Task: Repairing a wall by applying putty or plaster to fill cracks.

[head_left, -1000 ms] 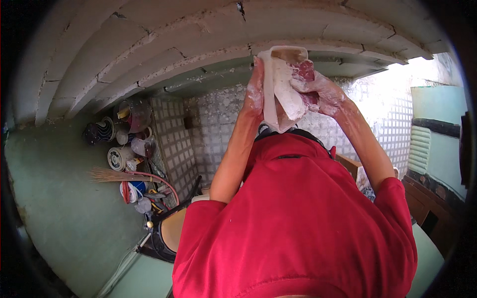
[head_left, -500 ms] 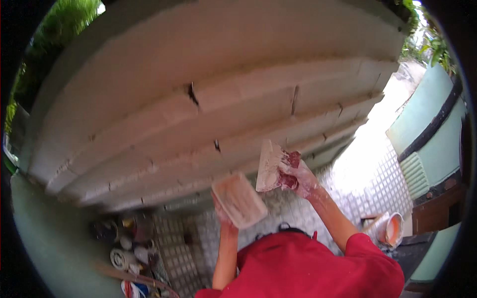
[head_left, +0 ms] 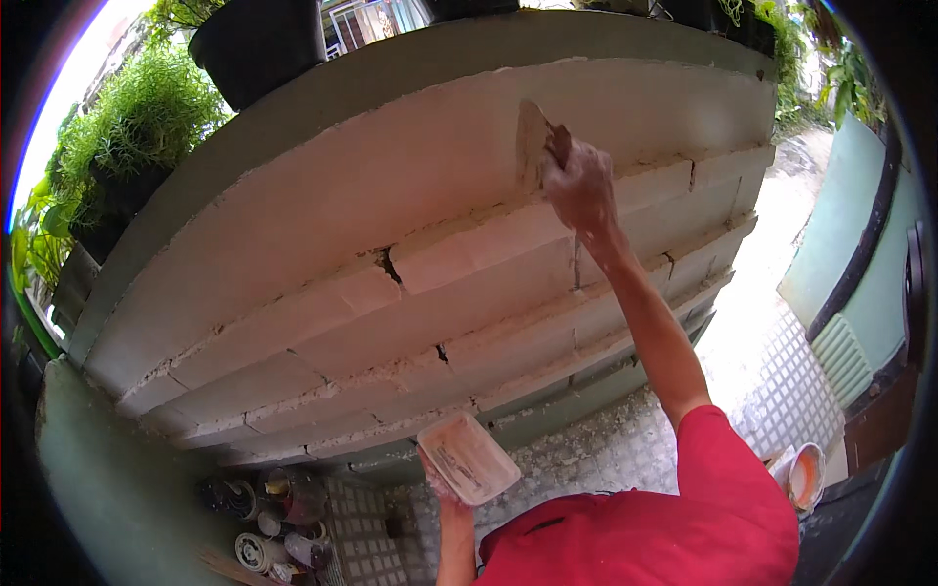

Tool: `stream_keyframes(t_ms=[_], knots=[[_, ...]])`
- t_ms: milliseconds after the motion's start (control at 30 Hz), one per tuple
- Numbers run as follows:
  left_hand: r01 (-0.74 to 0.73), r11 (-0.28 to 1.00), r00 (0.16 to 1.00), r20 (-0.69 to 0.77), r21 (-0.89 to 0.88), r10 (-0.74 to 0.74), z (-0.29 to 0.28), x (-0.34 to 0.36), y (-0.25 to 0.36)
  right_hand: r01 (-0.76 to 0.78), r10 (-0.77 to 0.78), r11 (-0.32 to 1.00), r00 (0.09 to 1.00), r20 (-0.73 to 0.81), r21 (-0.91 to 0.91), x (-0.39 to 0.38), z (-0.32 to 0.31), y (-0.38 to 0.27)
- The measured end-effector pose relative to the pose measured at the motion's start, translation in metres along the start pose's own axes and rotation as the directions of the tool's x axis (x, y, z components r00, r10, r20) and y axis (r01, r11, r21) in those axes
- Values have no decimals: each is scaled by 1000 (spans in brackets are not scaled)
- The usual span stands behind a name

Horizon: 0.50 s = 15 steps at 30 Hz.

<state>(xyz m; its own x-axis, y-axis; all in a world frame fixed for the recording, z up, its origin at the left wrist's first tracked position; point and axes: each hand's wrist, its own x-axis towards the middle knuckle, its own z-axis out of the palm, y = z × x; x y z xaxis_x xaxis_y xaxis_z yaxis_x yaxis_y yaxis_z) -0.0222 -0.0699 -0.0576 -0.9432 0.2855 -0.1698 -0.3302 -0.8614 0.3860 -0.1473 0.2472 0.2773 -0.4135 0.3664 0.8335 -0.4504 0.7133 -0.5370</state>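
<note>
Most of the left hand (head_left: 436, 477) is hidden by the tray (head_left: 469, 457), and part of the blurred scraper (head_left: 531, 139) is covered by the right hand (head_left: 583, 188). The black pot (head_left: 259, 49) is cut off above, the red shirt (head_left: 635, 542) below.

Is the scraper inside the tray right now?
No, the right hand holds the scraper up by the pale wall, apart from the tray in the left hand.

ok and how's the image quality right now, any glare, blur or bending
Head view: glare washes out the floor at right; the wall's edges bow, as fisheye lenses do; the trowel in the right hand looks blurred, perhaps from motion; the containers at lower left sit in dim light; the corners go black.
</note>
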Motion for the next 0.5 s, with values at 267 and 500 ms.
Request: stream_keyframes(t_ms=[267,500], knots=[[-38,998,998,-53,-47,35,-13,-16,18,30,-54,848,998,-30,-529,35,55,8],[-51,996,995,-87,-79,44,-30,-27,29,215,-240,815,970,24,-537,26,91,-3]])
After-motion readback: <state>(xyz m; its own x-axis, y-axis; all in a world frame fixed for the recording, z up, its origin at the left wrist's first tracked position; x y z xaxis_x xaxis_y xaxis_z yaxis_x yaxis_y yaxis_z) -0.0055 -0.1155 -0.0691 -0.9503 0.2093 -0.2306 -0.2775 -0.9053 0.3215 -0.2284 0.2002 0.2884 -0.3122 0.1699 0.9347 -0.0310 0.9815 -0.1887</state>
